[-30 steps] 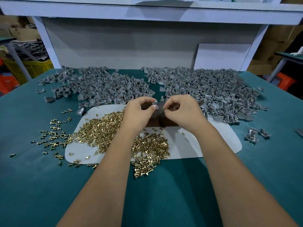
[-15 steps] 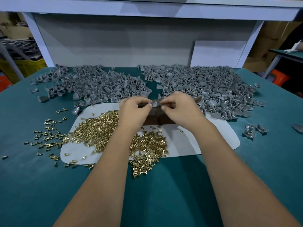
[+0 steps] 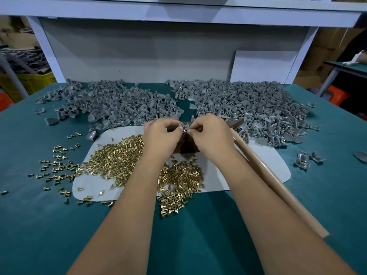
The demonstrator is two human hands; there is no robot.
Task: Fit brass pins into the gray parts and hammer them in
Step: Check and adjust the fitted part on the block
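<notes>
My left hand [image 3: 160,135] pinches a small gray part [image 3: 183,127] above a dark brown block [image 3: 186,144]. My right hand [image 3: 212,135] meets it fingertip to fingertip and holds a brass pin [image 3: 184,131] against the part's underside. Loose brass pins [image 3: 119,157] lie heaped on a white mat [image 3: 266,163] under my forearms, and more are scattered on the green table to the left. Two big piles of gray parts, the left pile [image 3: 119,104] and the right pile [image 3: 248,108], spread behind my hands. A hammer's wooden handle [image 3: 278,185] lies slanted beside my right forearm.
The green table top [image 3: 188,235] runs to a white back panel [image 3: 139,56] under a shelf. A few finished gray parts [image 3: 305,158] sit apart at the right. A yellow crate [image 3: 29,82] stands off the table's left, another table at far right.
My hands have stayed together over the block, with the fingertips closing tighter on the part. The hammer handle now shows to the right of my right forearm.
</notes>
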